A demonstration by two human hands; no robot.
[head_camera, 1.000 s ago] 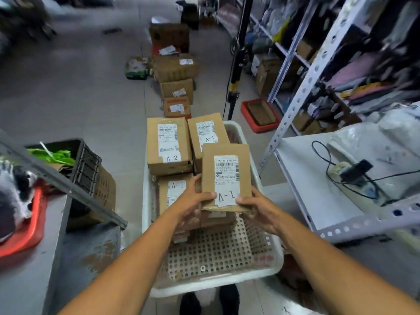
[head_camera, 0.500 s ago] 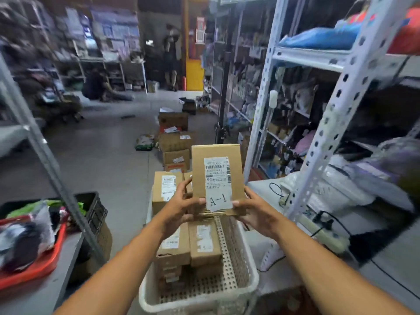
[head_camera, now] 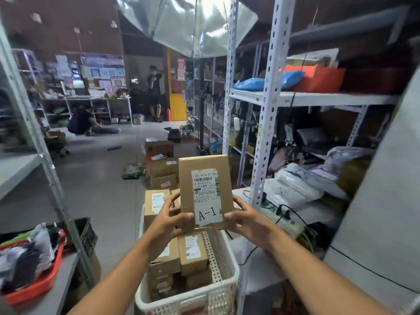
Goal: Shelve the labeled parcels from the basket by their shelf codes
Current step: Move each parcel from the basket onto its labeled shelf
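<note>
Head view, read from the left of the frame to the right. Lower left: a red tray (head_camera: 34, 289) of soft bagged goods on a grey metal shelf. Centre: my left hand (head_camera: 168, 220) pinches the lower left edge of the A-1 parcel (head_camera: 205, 192), thumb on the front face, fingers curled behind. My right hand (head_camera: 244, 220) grips the lower right edge the same way. The parcel is upright, label toward me, raised above the white basket (head_camera: 200, 298) at lower centre, clear of the boxes left inside.

Step, as I judge it: code read, parcel now to be carried to the A-1 shelf. No shelf marking is legible from here, so I should find the tag before committing. Keep both hands low on the edges, label uncovered, and slide the box in flat so the code faces out.

Materials: plain brown corrugated card, flat rectangular slab, crisp corners, matte; likely light and rigid. The label is glossy white paper. The basket is perforated plastic with a lattice wall. Right of frame: a slotted-angle steel rack (head_camera: 268, 123) holding crumpled poly mailers (head_camera: 293, 185), slippery-looking.
</note>
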